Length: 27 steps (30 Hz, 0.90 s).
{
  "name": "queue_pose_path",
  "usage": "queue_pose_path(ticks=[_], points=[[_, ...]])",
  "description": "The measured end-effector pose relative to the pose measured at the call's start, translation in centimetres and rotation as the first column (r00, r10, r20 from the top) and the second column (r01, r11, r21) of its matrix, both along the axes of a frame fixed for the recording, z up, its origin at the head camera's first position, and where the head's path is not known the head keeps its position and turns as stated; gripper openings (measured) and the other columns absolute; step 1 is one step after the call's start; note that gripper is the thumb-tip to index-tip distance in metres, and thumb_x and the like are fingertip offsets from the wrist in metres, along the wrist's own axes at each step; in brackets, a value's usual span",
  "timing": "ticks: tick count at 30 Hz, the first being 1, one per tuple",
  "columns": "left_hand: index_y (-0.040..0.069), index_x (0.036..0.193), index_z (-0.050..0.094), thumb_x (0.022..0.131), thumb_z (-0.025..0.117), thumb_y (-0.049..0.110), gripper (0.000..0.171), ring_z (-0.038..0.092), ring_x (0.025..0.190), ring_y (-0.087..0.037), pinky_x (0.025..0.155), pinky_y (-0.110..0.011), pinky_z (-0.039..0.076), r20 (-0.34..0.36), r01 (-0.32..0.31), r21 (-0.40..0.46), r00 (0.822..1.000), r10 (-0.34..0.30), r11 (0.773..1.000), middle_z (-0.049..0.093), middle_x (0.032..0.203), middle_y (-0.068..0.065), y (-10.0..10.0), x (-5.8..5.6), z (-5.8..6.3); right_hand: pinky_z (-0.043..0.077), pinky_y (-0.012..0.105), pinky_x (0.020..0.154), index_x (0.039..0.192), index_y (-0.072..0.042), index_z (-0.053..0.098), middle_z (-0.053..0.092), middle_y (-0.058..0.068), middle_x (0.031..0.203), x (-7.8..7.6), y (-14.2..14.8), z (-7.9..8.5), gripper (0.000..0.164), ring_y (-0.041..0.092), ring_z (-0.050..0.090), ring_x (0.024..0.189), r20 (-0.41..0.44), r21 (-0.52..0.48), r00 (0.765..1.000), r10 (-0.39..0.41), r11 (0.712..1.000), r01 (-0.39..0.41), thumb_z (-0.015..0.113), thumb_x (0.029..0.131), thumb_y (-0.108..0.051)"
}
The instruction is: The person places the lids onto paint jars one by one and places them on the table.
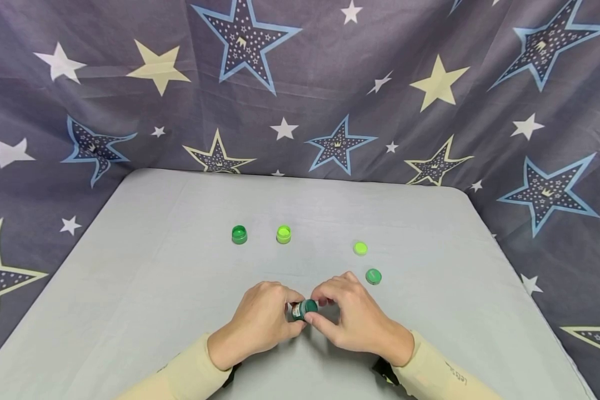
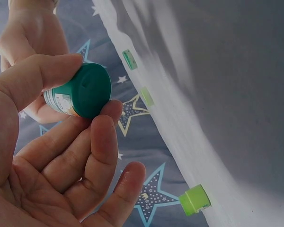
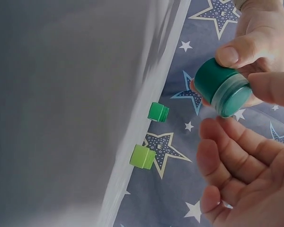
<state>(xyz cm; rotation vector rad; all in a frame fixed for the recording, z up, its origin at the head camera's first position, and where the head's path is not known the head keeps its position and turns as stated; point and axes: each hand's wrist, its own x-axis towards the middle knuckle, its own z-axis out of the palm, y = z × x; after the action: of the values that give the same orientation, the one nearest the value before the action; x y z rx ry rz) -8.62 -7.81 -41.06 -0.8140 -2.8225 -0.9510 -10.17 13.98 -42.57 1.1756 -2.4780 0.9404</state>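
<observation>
Close above the table's near part, my left hand [image 1: 261, 315] grips a small dark green paint jar [image 2: 92, 91] by its body, between thumb and fingers. The jar is tilted on its side, and a printed label shows on it. From the other side my right hand [image 1: 352, 315] pinches the rim of the jar's lid [image 3: 234, 98] between thumb and fingertips. The lid sits on the jar; whether it is loose I cannot tell. In the right wrist view the lid looks translucent at its edge, with green inside.
Farther back stand an uncapped green jar [image 1: 239, 235] and an uncapped lime-green jar [image 1: 283, 235]. Right of them lie a lime-green lid [image 1: 360, 248] and a green lid [image 1: 373, 276]. A star-patterned curtain [image 1: 305, 100] hangs behind the pale cloth-covered table [image 1: 170, 278].
</observation>
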Motion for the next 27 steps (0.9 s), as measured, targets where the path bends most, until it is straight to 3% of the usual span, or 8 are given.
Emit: queue_pose_path(ticks=[16,22,27], points=[[0.019,0.09,0.082,0.071,0.09,0.019,0.021,0.047,0.061,0.002,0.056,-0.021,0.041,-0.016,0.012,-0.016,1.0,-0.012,1.0,0.07,0.076,0.012,-0.01,-0.05,-0.08,0.037,0.024,0.069,0.075,-0.024,0.063,0.054,-0.019,0.069,-0.1,-0.09,-0.23,0.028,0.003,0.049,0.059,-0.058,0.021,0.997,-0.042,0.999,0.043,0.072,0.095,-0.041],[0.019,0.09,0.082,0.071,0.09,0.019,0.021,0.047,0.061,0.001,0.056,-0.022,0.041,-0.013,0.005,-0.015,1.0,-0.006,1.0,0.068,0.075,0.014,-0.01,-0.02,-0.1,0.039,0.026,0.071,0.086,-0.019,0.069,0.063,-0.011,0.075,-0.15,0.07,-0.04,0.024,0.007,0.057,0.067,-0.045,-0.002,0.998,-0.042,0.999,0.042,0.076,0.092,-0.042],[0.02,0.089,0.082,0.071,0.09,0.018,0.02,0.047,0.061,0.001,0.056,-0.022,0.041,-0.004,0.007,-0.007,1.0,-0.007,1.0,0.065,0.071,0.015,-0.01,0.01,-0.08,0.04,0.028,0.077,0.1,-0.019,0.07,0.067,-0.01,0.088,-0.17,0.26,0.18,0.025,0.01,0.061,0.077,-0.042,-0.035,0.999,0.028,0.999,-0.029,0.082,0.085,-0.035]])
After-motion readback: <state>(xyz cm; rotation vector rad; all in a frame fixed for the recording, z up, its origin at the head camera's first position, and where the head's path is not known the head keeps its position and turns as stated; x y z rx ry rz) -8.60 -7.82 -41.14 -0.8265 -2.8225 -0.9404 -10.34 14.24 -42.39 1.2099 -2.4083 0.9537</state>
